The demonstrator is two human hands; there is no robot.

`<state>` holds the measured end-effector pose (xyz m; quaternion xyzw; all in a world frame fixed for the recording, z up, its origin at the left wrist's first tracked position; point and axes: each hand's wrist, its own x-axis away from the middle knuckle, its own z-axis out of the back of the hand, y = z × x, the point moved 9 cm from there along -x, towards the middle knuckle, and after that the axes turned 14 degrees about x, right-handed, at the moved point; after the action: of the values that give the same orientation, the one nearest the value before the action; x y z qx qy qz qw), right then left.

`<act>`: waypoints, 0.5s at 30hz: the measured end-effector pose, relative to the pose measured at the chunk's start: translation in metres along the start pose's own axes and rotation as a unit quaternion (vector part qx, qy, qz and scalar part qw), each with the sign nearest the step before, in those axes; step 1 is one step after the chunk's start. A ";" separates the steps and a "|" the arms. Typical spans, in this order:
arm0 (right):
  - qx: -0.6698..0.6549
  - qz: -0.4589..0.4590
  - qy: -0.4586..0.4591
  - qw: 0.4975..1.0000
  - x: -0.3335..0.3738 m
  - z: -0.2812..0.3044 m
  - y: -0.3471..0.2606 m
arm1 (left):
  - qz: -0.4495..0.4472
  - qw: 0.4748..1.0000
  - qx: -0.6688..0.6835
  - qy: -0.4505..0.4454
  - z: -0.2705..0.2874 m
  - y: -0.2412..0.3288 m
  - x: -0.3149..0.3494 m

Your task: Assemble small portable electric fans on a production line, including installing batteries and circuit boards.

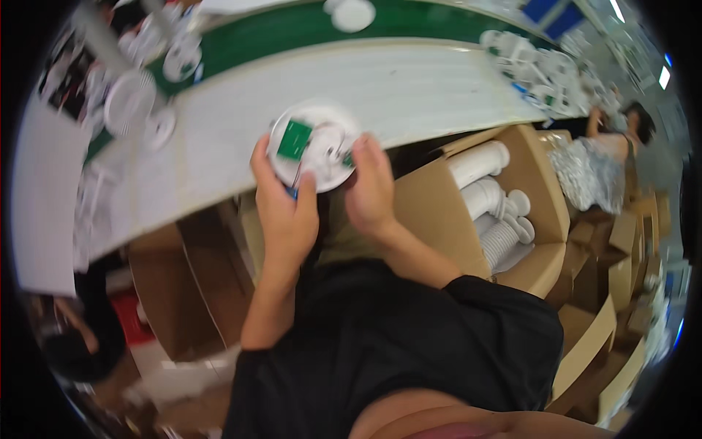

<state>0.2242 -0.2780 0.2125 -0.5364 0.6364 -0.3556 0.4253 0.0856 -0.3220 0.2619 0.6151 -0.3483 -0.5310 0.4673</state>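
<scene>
A shallow white round housing is held up over the near edge of the table, its inner side facing me. A green circuit board sits in its left part, and thin wires run across the middle. My left hand grips the lower left rim, thumb on the near side, with a small blue bit showing by it. At the right rim, my right hand is closed on the housing's edge, its fingertips beside a small green part. The fingers beneath the housing are hidden.
A white table bends across ahead, with a green belt beyond. White round parts pile at far left, more at far right. An open carton of white stacked parts stands right. Two people work nearby.
</scene>
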 end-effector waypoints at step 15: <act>-0.089 -0.089 -0.056 0.990 0.037 -0.022 0.006 | -0.148 0.980 -0.127 0.033 0.029 0.027 0.024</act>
<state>0.1996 -0.3139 0.2094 -0.6456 0.5903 -0.3033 0.3777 0.0638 -0.3592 0.2792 0.6128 -0.1675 -0.6131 0.4695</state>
